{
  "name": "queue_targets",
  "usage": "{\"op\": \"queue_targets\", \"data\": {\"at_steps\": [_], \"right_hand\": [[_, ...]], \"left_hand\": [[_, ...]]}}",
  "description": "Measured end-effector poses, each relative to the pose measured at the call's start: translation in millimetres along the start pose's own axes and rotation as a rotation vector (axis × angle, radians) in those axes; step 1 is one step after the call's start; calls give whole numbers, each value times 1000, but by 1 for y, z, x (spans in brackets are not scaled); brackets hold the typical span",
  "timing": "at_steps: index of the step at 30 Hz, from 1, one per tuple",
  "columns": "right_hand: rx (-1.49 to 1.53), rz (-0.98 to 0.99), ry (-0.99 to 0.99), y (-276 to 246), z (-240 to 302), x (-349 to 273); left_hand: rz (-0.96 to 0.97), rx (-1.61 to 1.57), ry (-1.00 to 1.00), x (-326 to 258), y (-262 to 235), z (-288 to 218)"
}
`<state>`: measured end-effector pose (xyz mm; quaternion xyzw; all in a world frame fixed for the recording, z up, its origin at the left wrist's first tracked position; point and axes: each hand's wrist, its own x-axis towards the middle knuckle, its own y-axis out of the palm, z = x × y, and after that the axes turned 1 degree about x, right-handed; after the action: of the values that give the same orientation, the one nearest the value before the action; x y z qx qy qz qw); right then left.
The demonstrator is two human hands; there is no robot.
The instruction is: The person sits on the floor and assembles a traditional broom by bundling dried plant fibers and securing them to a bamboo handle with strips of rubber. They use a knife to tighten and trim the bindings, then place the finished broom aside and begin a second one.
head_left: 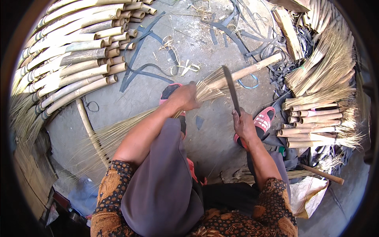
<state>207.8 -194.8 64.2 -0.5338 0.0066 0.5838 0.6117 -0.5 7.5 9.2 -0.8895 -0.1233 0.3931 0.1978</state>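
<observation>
From the head camera, the left hand (pixel 184 96) is clamped around a bundle of pale straw broom fibres (pixel 211 89) where it meets a light wooden handle (pixel 252 70), the broom lying across the grey concrete floor (pixel 154 87). The right hand (pixel 244 124) is closed on a long dark blade (pixel 231 89), its edge resting against the fibre butts. The step in hand looks like trimming the bound end; the next stroke calls for a steady grip and the blade kept clear of the holding fingers.

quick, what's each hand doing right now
Left hand: closed around the broom's straw bundle, near its wooden handle.
Right hand: closed on the knife, blade up.
</observation>
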Motion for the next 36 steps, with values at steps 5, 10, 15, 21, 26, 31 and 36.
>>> {"op": "queue_targets", "data": {"at_steps": [5, 10, 15, 21, 26, 31, 36], "right_hand": [[-89, 16, -175, 17, 4, 2], [248, -140, 215, -11, -12, 20], [-47, -209, -94, -23, -17, 15], [12, -109, 70, -14, -12, 3], [-6, 39, -188, 9, 0, -2], [-27, 18, -124, 2, -6, 14], [371, -244, 308, -25, -22, 39]], "left_hand": [[-205, 190, -117, -14, 9, -16], [-3, 116, 7, -14, -16, 5], [250, -378, 46, -5, -15, 20], [232, -469, 119, 15, 9, 26], [109, -222, 79, 6, 2, 8], [-32, 166, -200, -18, 3, -17], [166, -204, 71, -5, -12, 14]]}}
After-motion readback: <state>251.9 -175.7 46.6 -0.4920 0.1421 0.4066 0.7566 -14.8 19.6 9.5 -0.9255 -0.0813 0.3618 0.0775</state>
